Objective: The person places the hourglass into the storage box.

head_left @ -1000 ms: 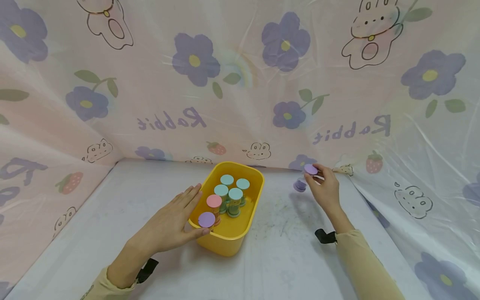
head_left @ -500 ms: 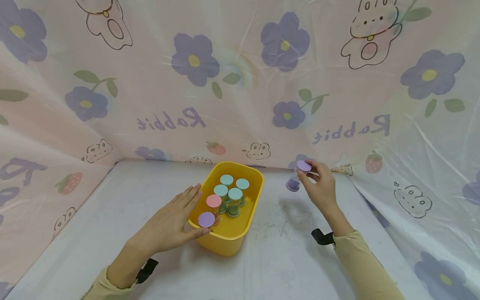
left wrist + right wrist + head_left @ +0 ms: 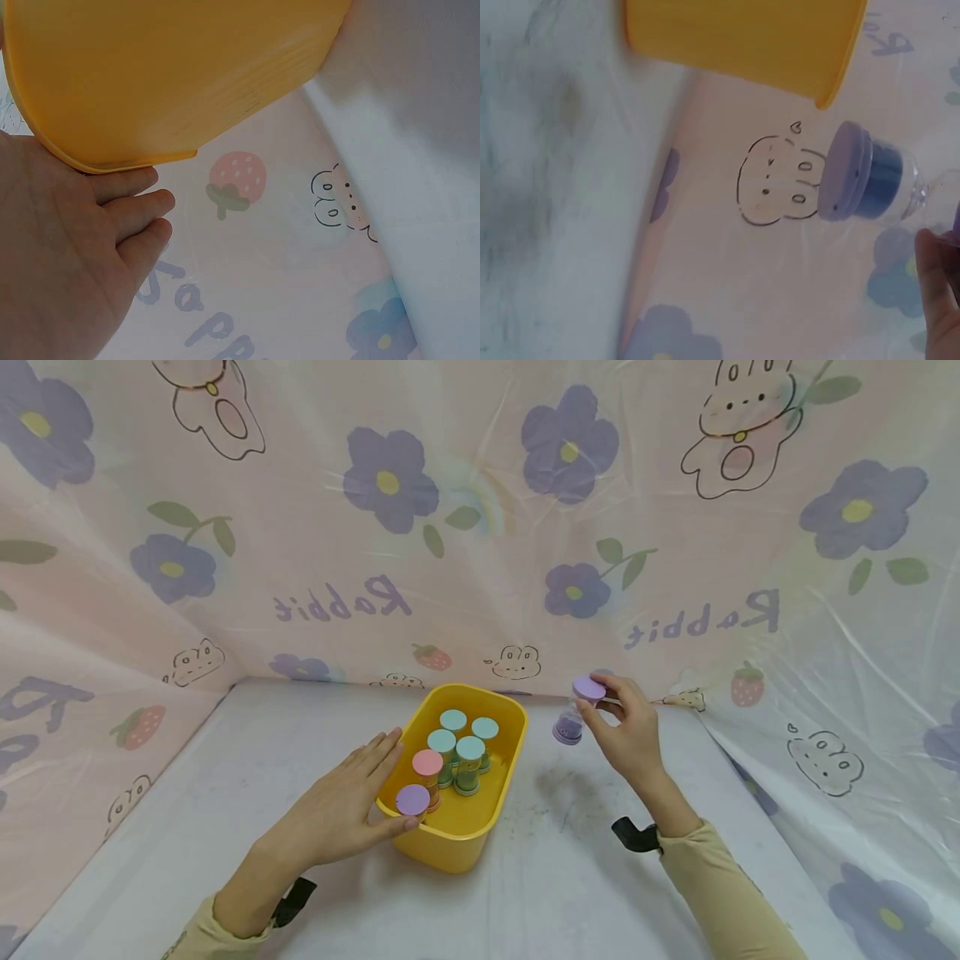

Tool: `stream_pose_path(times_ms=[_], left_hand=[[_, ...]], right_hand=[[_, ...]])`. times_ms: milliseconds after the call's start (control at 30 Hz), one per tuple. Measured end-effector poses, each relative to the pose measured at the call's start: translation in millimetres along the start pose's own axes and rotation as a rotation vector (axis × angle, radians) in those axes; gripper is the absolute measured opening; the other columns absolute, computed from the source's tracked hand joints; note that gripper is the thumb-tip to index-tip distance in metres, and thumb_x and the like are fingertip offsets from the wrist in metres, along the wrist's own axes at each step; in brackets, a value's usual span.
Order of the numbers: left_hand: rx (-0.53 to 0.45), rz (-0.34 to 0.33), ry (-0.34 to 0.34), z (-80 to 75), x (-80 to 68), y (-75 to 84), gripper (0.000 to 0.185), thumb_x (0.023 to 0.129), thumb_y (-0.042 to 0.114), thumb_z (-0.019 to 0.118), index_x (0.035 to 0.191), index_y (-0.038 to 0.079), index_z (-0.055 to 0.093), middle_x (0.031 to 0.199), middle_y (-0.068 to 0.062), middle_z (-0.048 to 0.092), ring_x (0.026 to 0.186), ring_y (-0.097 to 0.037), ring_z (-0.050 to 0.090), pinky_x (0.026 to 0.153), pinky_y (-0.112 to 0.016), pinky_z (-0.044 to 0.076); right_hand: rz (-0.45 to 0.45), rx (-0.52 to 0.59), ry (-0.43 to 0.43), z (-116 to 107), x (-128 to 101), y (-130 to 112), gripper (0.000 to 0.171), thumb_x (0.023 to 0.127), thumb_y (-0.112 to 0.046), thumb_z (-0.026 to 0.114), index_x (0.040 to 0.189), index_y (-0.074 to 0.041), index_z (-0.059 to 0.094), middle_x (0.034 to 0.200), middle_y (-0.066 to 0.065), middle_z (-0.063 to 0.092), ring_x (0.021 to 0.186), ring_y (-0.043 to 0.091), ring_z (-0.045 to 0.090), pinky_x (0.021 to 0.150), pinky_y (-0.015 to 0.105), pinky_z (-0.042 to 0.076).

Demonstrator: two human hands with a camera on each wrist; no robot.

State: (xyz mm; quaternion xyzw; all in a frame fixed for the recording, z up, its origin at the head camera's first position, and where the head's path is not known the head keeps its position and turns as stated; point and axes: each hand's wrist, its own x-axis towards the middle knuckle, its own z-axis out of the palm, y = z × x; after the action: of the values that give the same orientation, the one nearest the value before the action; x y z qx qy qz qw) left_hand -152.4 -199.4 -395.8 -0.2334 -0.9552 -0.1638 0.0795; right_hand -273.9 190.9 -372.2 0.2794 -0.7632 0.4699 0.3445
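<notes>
A purple-capped hourglass with purple sand at its lower end is pinched near its top by my right hand, tilted and held above the table. In the right wrist view, the purple end and sand of that hourglass point away from the fingers. My left hand lies with straight fingers along the left rim of a yellow bin, the thumb at its near corner. Inside the bin stand several hourglasses: blue-capped ones, a pink-capped one and a purple-capped one.
The white table carries grey smudges right of the bin. Behind and at both sides hangs a patterned curtain with flowers and rabbits. Black wrist mounts stick out from both wrists.
My right hand has carried the purple hourglass leftward, closer to the bin, and more of its glass shows. The left hand and the bin have stayed in place.
</notes>
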Motion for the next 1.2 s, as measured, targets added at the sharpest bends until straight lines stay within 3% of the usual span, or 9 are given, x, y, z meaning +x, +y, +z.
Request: stream_pose_path(times_ms=[300,633,900,1200], left_hand=[[0.001,0.001,0.001,0.6,-0.8,-0.4,0.103,0.094,0.071,0.06,0.163,0.002,0.028,0.173,-0.01,0.018,0.158,-0.032,0.02,0.127,-0.053,0.022],[-0.003,0.008,0.005,1.1,-0.8,-1.3,0.102,0.094,0.071,0.059,0.163,0.002,0.028,0.173,-0.01,0.018,0.158,-0.032,0.021,0.127,-0.054,0.023],[-0.003,0.007,0.008,-0.6,-0.2,-0.6,0.102,0.094,0.069,0.062,0.163,0.001,0.029,0.173,-0.012,0.019,0.158,-0.033,0.021,0.127,-0.054,0.023],[0.001,0.016,0.013,0.4,-0.2,-1.9,0.102,0.094,0.068,0.062,0.163,0.001,0.029,0.172,-0.013,0.019,0.158,-0.033,0.021,0.126,-0.055,0.024]], right_hand=[[-0.04,0.076,-0.072,12.6,0.3,-23.2,0.044,0.085,0.013,0.077,0.127,0.011,0.064,0.118,0.024,0.065,0.104,0.007,0.063,0.093,0.014,0.055],[-0.119,0.114,-0.114,27.9,4.2,-65.7,0.045,0.079,0.023,0.075,0.121,0.021,0.06,0.114,0.034,0.062,0.104,0.011,0.062,0.093,0.014,0.055],[-0.149,0.161,-0.182,42.5,1.0,-60.3,0.05,0.082,0.017,0.078,0.129,0.008,0.063,0.123,0.02,0.065,0.108,0.019,0.064,0.092,0.019,0.058],[-0.178,0.207,-0.277,62.0,-3.5,-67.9,0.048,0.084,0.011,0.08,0.129,0.005,0.064,0.122,0.017,0.066,0.106,0.027,0.067,0.085,0.026,0.062]])
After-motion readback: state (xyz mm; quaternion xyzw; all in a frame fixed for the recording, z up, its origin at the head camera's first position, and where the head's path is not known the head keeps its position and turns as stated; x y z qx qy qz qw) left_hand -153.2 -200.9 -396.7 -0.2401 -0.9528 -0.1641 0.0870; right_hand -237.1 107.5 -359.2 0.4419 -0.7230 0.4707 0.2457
